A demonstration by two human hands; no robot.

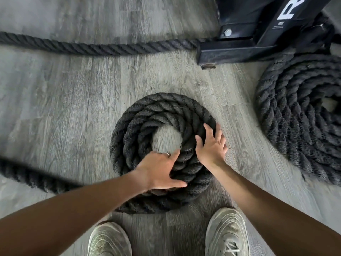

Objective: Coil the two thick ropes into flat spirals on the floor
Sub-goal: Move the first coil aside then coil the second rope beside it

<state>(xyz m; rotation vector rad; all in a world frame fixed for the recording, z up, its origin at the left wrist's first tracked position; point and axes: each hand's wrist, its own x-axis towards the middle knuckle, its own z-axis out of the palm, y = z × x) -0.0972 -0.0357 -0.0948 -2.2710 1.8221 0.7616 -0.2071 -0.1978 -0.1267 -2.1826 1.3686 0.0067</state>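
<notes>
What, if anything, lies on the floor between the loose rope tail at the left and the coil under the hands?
Nothing visible. The loose tail runs over bare floor straight into the coil, where the left hand and right hand rest.

Soft, even daylight fills the view, bright enough to show the grain of the grey floor (60, 100), with only faint shadows. Motion blur smears the rope tail (27, 174) at the left edge, and wide-angle distortion bends the frame's margins.
</notes>
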